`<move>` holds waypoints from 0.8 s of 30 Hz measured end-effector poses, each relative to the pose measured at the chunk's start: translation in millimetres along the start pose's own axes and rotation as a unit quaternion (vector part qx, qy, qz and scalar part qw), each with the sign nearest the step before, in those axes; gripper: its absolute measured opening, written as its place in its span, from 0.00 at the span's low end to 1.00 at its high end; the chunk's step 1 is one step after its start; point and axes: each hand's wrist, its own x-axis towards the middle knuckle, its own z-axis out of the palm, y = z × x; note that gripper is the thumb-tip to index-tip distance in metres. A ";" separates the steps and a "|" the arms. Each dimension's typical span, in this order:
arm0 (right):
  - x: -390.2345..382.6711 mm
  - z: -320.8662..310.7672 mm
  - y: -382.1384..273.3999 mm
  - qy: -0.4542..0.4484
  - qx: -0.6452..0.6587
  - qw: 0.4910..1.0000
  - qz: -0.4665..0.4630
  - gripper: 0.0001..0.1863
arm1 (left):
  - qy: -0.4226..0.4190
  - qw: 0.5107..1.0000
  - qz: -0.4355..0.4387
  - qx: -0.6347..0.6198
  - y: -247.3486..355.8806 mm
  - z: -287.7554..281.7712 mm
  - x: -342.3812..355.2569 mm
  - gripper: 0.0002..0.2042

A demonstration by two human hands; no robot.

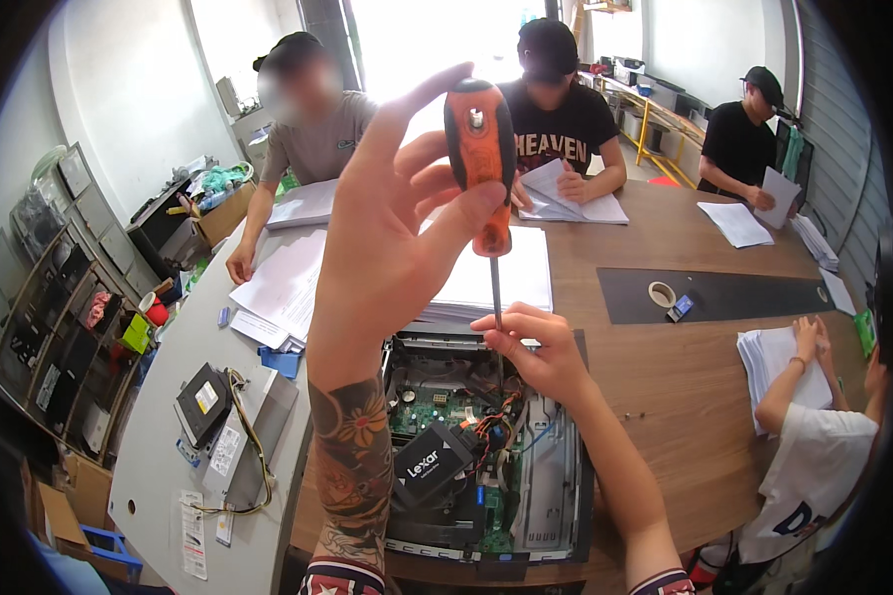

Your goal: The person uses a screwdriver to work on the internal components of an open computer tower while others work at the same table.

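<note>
My left hand grips the handle of an orange and black screwdriver, raised upright in front of me with its shaft down. Lower on the shaft, near the tip, the thumb and fingers of my right hand are pinched around it. Whether a screw sits at the tip is too small to tell. Beneath both hands lies an opened desktop computer case. Inside show a green circuit board, several coloured cables and a black solid-state drive lying tilted. My left forearm covers the case's left edge.
Left of the case lie a metal power supply with cables and an optical drive. Stacked papers lie beyond it. A tape roll and small blue box rest on a dark strip. Several people sit around the table handling papers.
</note>
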 end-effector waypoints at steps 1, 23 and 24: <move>0.1 0.4 -1.6 -0.014 -0.003 1.000 0.010 0.08 | 0.008 0.999 0.014 0.030 -1.8 -1.2 0.3 0.35; -3.3 6.9 10.6 -0.031 0.123 0.990 0.058 0.12 | 0.019 0.998 -0.058 0.008 0.1 8.5 0.4 0.38; -3.6 7.2 10.7 -0.031 0.141 0.987 0.072 0.12 | 0.024 0.999 -0.024 -0.002 -7.2 7.4 1.1 0.35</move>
